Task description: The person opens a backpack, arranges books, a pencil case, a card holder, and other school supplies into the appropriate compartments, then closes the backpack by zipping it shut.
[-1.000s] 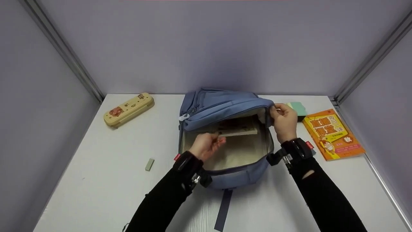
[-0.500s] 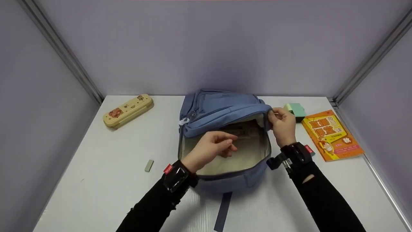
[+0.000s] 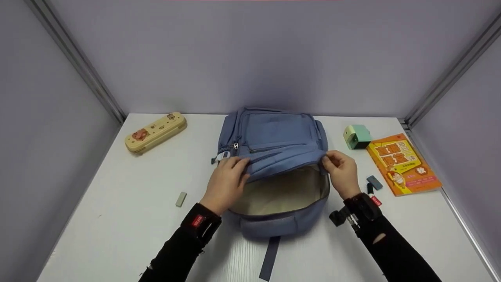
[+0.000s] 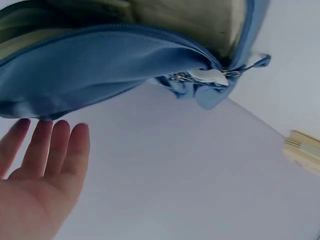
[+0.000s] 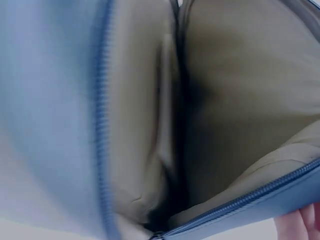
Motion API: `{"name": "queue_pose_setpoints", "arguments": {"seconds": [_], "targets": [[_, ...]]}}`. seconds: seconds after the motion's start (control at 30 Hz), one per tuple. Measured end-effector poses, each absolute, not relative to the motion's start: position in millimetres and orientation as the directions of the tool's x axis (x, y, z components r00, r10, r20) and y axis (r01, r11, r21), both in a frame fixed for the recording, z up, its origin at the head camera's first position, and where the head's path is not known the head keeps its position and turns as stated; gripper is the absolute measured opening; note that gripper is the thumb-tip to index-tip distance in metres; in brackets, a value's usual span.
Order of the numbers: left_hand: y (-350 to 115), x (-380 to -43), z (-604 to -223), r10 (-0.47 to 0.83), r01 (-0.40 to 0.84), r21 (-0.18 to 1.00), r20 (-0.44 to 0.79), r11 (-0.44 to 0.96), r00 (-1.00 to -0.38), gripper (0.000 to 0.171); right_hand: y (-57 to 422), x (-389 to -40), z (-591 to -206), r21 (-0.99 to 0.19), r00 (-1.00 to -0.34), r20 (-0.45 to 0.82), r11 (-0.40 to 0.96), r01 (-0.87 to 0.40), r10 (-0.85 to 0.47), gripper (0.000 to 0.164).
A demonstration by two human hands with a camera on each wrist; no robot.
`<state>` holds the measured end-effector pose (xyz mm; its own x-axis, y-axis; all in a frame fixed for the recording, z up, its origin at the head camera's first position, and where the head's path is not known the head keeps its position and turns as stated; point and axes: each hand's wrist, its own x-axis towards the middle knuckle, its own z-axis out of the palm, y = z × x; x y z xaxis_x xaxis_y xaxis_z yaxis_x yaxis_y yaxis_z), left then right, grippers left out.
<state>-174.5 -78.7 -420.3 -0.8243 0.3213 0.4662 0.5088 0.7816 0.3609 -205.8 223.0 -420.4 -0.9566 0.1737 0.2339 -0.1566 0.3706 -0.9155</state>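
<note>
A pale wall [image 3: 250, 55] is rising behind a white table [image 3: 98, 235], where a blue bag [image 3: 280, 129] is lying front side up in the middle, its mouth [image 3: 282, 196] gaping at the near end. Above that mouth a flap [image 3: 289, 158] is sagging in folds. An orange book [image 3: 405, 164] is resting to the right, a yellow case [image 3: 156, 133] far to the left. The right hand [image 3: 341, 174] is pinching the flap's right corner between curled fingers and thumb; the left hand [image 3: 225, 186] is gripping nothing, its loosely extended fingers apparently touching the flap's other side. Handling the flap looks to be the step in hand, and the next move seems to be calling for a steady right pinch and a firmer hold from the left. A green box [image 3: 357, 137] is standing by the book's corner, while a blue block [image 3: 374, 182] and a grey block [image 3: 181, 199] are lying on opposite sides of the bag.
</note>
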Motion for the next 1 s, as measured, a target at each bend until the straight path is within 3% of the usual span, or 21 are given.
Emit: {"name": "queue_pose_setpoints", "arguments": {"seconds": [0.2, 0.47, 0.63, 0.7, 0.8, 0.9, 1.0], "targets": [[-83, -165, -452, 0.414, 0.548, 0.24, 0.438, 0.802, -0.798, 0.051, 230, -187, -444, -0.878, -0.955, 0.271, 0.438, -0.194, 0.12, 0.008], [-88, -156, -501, 0.446, 0.581, 0.108, 0.533, 0.807, -0.719, 0.026, 240, -162, -489, -0.677, -0.914, 0.394, 0.643, -0.358, -0.093, 0.01], [-92, -154, -511, 0.445, 0.586, 0.105, 0.548, 0.803, -0.708, 0.021, 257, -156, -503, -0.532, -0.866, 0.41, 0.696, -0.482, -0.286, 0.02], [-92, -153, -512, 0.443, 0.585, 0.108, 0.547, 0.804, -0.71, 0.022, 268, -159, -503, -0.518, -0.861, 0.409, 0.7, -0.492, -0.302, 0.021], [-91, -152, -515, 0.437, 0.579, 0.114, 0.545, 0.807, -0.715, 0.022, 293, -170, -500, -0.541, -0.904, 0.384, 0.748, -0.384, -0.187, 0.02], [-89, -152, -519, 0.424, 0.569, 0.126, 0.541, 0.812, -0.726, 0.022, 330, -186, -495, -0.565, -0.952, 0.304, 0.81, -0.16, 0.024, 0.026], [-87, -151, -521, 0.412, 0.561, 0.141, 0.539, 0.816, -0.735, 0.022, 377, -199, -495, -0.537, -0.955, 0.196, 0.839, 0.084, 0.221, 0.039]]}}
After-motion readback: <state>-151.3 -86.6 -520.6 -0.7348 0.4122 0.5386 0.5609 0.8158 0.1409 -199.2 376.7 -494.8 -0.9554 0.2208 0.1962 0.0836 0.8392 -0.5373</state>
